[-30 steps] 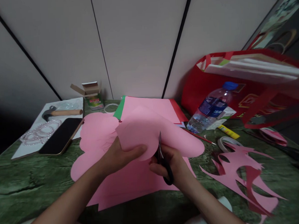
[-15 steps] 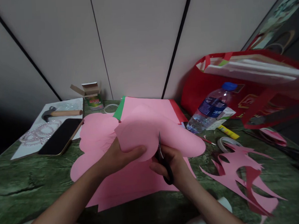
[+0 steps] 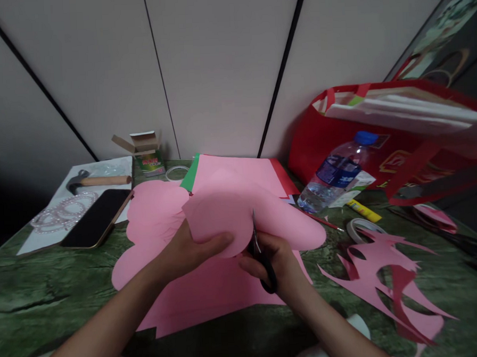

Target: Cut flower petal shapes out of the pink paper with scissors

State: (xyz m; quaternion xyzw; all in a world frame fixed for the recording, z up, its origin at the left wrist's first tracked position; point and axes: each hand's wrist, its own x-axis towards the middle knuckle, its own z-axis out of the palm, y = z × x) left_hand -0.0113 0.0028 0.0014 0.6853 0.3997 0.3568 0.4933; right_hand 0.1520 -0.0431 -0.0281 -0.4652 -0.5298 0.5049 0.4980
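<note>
Head view: pink sheet (image 3: 220,214) held up over pink stack (image 3: 212,294), between hands; long axis roughly left-right, right lobe sagging. Scissors (image 3: 263,260) point away from wearer, tip at sheet's inner notch; right hand (image 3: 275,256) nearer notch. Right fingers wrapped round scissors handles; blade gap too small to tell. Left hand (image 3: 192,250) clamped on sheet's left part, thumb on top, other fingers hidden.

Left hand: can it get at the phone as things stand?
Probably not without letting go: the left hand is gripping the pink sheet. Otherwise the way looks free: the phone lies with its screen uncovered, and only flat pink cutouts lie between.
</note>
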